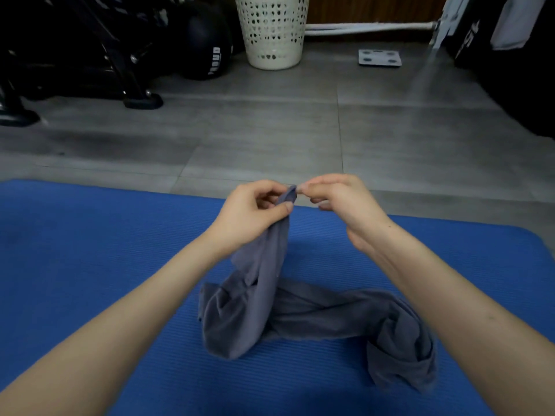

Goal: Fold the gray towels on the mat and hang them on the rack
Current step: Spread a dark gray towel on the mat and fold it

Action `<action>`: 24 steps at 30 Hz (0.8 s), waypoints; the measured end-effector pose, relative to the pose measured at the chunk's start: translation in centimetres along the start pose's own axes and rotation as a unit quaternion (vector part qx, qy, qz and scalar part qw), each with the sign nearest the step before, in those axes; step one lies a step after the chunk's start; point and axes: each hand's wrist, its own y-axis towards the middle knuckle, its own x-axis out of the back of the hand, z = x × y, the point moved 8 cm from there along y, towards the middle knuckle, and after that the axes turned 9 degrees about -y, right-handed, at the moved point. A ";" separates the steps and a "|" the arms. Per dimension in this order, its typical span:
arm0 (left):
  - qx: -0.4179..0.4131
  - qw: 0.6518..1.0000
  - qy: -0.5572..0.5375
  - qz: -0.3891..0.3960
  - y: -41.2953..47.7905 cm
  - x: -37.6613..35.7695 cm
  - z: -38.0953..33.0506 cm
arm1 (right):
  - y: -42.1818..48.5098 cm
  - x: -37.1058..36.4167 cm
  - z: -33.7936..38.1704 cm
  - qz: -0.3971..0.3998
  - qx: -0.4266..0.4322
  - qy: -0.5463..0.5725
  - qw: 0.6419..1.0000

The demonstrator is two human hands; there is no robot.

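**Towel corner pinched above the mat**

A perforated white basket [271, 31] stands on the floor beyond the far edge of the blue mat [90, 235]; its contents cannot be told. The gray towel [300, 313] lies crumpled on the mat. One corner is raised and pinched between the left hand [249, 214] and right hand [339, 202], whose fingers are curled.

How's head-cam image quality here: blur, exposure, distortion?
Head view: dim light; black exercise equipment underexposed and soft; pale sheen streaks on the gray floor tiles; left hand and right hand pinching the crumpled gray towel on the blue foam mat fairly sharp; wide-angle stretch toward the edges.
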 end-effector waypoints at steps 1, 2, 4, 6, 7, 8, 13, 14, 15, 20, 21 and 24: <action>0.016 0.999 -0.031 0.024 -0.2 0.4 -0.5 | 0.1 -0.2 0.1 0.020 0.014 0.015 1.000; 0.023 0.997 -0.051 0.048 -0.3 0.8 -1.3 | 0.1 -0.9 0.4 0.057 0.032 0.029 0.997; 0.015 0.995 -0.063 0.075 -0.3 2.2 -3.2 | -0.2 -3.2 1.1 0.157 0.068 0.031 0.985; 0.001 0.996 -0.066 0.066 -0.2 4.2 -5.3 | -0.6 -5.3 1.6 0.216 0.090 0.008 0.972; -0.004 0.996 -0.068 0.051 -0.1 5.5 -6.3 | -0.6 -6.0 1.7 0.222 0.097 -0.006 0.970; -0.010 0.997 -0.070 0.034 0.0 6.8 -7.1 | -0.5 -6.4 1.9 0.219 0.107 -0.017 0.970; -0.023 0.993 -0.101 -0.059 -0.2 12.8 -9.8 | 1.0 -7.3 0.9 0.162 0.123 -0.099 0.974; -0.022 0.990 -0.111 -0.086 -0.2 14.2 -9.7 | 1.3 -7.4 0.1 0.156 0.116 -0.122 0.973; -0.018 0.984 -0.127 -0.121 -0.2 15.8 -9.6 | 1.4 -7.4 -1.0 0.154 0.105 -0.154 0.970; 0.046 0.939 -0.050 -0.337 -1.8 24.5 -4.0 | 1.8 -4.5 -7.7 0.097 0.033 -0.310 0.945; 0.063 0.928 -0.015 -0.367 -2.5 25.8 -2.1 | 2.0 -3.7 -8.0 0.070 0.028 -0.310 0.948; 0.149 0.890 0.163 -0.399 -4.1 27.7 3.4 | 2.7 -3.2 -6.5 0.022 0.055 -0.303 0.951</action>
